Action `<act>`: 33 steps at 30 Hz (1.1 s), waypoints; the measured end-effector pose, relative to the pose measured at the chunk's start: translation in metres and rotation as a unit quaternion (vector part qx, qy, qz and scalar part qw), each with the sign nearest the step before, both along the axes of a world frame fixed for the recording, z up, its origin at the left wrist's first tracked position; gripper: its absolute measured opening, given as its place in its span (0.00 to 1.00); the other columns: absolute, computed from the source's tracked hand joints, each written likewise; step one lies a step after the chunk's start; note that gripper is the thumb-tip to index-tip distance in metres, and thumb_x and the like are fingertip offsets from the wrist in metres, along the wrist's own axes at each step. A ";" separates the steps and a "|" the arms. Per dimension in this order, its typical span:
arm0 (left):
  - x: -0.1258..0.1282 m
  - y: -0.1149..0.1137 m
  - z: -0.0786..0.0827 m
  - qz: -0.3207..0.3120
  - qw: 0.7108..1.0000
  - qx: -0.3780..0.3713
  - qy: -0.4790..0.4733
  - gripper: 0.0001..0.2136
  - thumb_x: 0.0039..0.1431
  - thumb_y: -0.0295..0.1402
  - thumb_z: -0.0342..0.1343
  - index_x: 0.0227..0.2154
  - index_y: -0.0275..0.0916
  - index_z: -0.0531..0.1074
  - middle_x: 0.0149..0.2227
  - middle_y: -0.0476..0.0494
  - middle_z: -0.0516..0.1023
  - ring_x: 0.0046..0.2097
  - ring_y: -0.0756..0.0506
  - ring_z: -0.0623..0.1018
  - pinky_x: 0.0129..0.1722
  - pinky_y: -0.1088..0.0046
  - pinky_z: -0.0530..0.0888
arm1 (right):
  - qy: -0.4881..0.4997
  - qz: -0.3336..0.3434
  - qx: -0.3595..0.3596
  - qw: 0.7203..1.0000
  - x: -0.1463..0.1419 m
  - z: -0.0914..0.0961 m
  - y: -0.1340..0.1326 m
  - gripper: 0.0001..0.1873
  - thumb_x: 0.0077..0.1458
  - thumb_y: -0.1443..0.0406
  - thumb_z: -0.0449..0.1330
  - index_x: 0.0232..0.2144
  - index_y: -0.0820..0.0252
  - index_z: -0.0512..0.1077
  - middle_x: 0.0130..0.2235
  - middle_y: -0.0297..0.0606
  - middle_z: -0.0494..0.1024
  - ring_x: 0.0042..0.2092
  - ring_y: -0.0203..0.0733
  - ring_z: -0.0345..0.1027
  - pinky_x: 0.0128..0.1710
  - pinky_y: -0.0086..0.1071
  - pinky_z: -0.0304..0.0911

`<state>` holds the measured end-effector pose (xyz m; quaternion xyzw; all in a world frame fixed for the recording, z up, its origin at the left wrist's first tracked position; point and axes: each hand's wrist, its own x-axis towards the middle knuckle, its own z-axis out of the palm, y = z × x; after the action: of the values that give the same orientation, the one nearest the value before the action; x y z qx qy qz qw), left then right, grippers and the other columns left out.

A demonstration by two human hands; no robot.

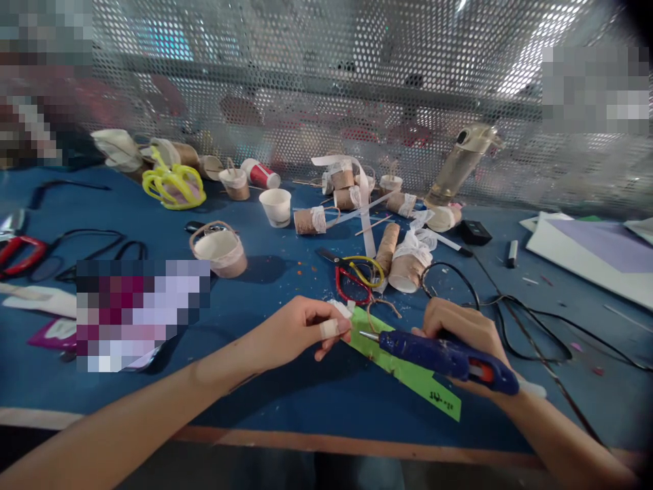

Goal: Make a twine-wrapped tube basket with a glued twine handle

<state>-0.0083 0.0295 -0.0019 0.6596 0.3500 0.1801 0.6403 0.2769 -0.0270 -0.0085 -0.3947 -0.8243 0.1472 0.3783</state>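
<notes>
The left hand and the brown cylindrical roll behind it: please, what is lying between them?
In the head view, scissors with red and yellow loop handles lie between the left hand and the roll.

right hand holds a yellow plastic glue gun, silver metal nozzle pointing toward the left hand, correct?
Wrong colour: the head view shows the right hand holding a dark blue plastic glue gun, its silver metal nozzle pointing toward the left hand.
</notes>
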 end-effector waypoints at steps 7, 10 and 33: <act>0.001 0.000 -0.001 -0.004 1.000 -0.007 0.005 0.13 0.67 0.37 0.55 0.30 0.35 0.76 0.21 0.56 0.70 0.22 0.56 0.68 0.26 0.81 0.64 | -0.029 -0.013 0.020 0.999 -0.002 -0.002 -0.002 0.16 0.60 0.75 0.60 0.26 0.56 0.58 0.26 0.29 0.62 0.26 0.33 0.56 0.27 0.29 0.52; 0.000 0.000 -0.003 -0.005 1.000 -0.006 0.005 0.13 0.67 0.38 0.55 0.30 0.35 0.76 0.21 0.56 0.70 0.22 0.56 0.68 0.26 0.81 0.64 | -0.027 -0.017 0.025 0.999 -0.002 -0.003 -0.002 0.17 0.59 0.76 0.59 0.26 0.56 0.58 0.26 0.29 0.62 0.26 0.32 0.55 0.27 0.28 0.52; 0.002 -0.001 0.001 -0.003 1.000 0.007 0.023 0.13 0.67 0.39 0.55 0.30 0.36 0.76 0.21 0.55 0.70 0.23 0.56 0.69 0.28 0.80 0.65 | -0.059 -0.016 0.063 0.996 0.000 -0.007 0.000 0.16 0.59 0.76 0.57 0.26 0.56 0.58 0.26 0.27 0.61 0.25 0.31 0.56 0.26 0.26 0.53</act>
<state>-0.0065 0.0286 -0.0009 0.6693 0.3614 0.1657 0.6277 0.2773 -0.0270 -0.0155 -0.3909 -0.8466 0.0654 0.3552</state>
